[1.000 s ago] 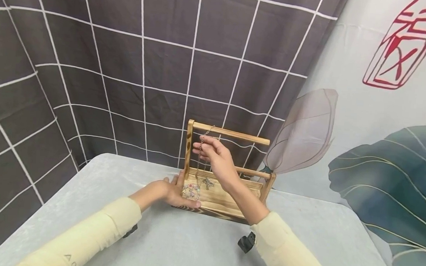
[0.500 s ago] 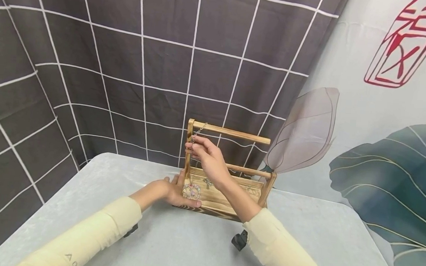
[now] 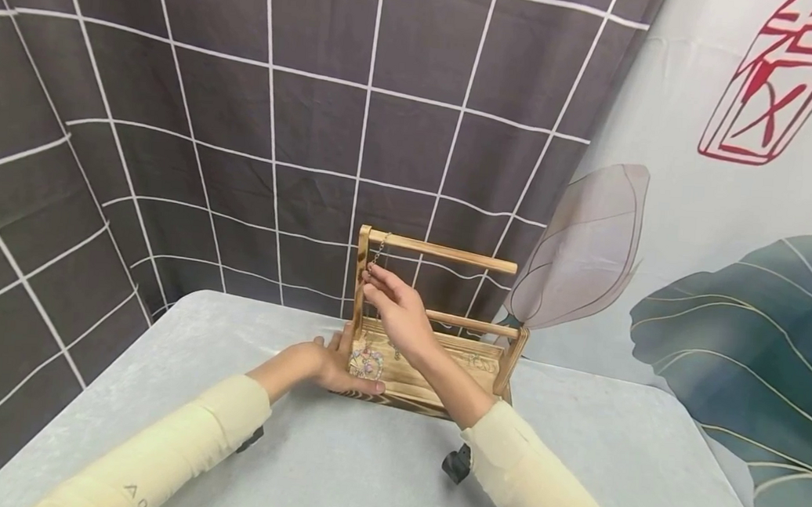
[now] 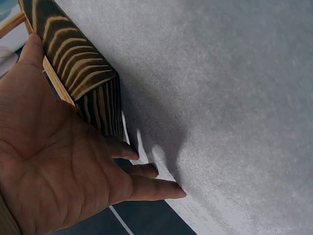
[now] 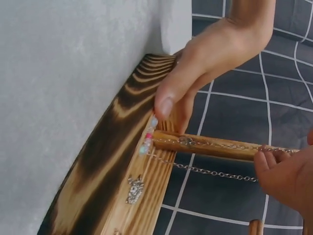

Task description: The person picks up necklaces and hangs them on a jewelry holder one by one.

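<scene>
A wooden jewellery stand [image 3: 441, 250] with two crossbars and a tray base stands at the table's back. My left hand [image 3: 330, 366] rests against its left end, fingers straight along the side, thumb on the tray's front rim; the left wrist view shows the open palm [image 4: 68, 166]. My right hand [image 3: 402, 312] pinches a silver chain necklace [image 3: 381, 247], which loops over the upper bar close to the left post. In the right wrist view the chain [image 5: 215, 172] runs down toward the tray. A beaded bracelet-like piece [image 3: 368, 363] and a silver pendant [image 5: 135, 190] are by the tray.
More fine jewellery [image 3: 481, 362] lies at the tray's right end. A pale cloth covers the table [image 3: 334, 468]. Behind it hang a dark gridded curtain [image 3: 316, 121] and a printed white cloth [image 3: 657, 302]. Black wrist devices [image 3: 457, 464] sit under the sleeves.
My right hand has moved left toward the post, and the chain's top has slid left along the upper bar. My left hand stays in place.
</scene>
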Tool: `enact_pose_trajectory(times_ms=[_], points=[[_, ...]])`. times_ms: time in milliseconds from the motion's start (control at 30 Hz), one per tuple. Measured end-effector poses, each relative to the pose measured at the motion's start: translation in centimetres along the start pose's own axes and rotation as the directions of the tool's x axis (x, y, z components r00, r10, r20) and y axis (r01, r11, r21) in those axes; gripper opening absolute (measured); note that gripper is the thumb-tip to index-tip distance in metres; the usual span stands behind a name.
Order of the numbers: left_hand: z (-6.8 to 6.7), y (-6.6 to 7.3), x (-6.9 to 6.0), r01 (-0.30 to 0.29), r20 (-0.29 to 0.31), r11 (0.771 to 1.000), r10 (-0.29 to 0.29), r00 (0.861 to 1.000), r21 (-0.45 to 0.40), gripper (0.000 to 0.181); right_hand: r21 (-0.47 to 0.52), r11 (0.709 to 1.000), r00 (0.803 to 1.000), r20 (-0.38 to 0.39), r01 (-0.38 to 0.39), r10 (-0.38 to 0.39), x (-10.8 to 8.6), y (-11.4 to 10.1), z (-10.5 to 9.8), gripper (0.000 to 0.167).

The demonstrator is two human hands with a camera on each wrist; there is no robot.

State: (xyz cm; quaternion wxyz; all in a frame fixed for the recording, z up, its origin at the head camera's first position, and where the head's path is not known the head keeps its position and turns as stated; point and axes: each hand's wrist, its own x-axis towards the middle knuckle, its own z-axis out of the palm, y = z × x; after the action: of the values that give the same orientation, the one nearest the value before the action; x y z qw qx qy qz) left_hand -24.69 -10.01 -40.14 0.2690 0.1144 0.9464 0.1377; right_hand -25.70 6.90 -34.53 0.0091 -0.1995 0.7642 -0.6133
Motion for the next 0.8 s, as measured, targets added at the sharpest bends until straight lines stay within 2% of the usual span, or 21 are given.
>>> enact_pose_trajectory(times_ms=[367,800], points=[[-0.1,0.0,-0.1,0.005,0.013,1.0,-0.004,1.0,-0.013,0.144,-0.049,0.998,0.999,0.039,-0.026,0.028,-1.1,0.6,-0.9,0.069],[0.0,0.0,0.1,-0.003,0.01,1.0,0.003,1.0,-0.002,0.144,-0.101,0.991,0.993,0.06,-0.091,0.097,-2.6,1.4,-1.5,0.066]])
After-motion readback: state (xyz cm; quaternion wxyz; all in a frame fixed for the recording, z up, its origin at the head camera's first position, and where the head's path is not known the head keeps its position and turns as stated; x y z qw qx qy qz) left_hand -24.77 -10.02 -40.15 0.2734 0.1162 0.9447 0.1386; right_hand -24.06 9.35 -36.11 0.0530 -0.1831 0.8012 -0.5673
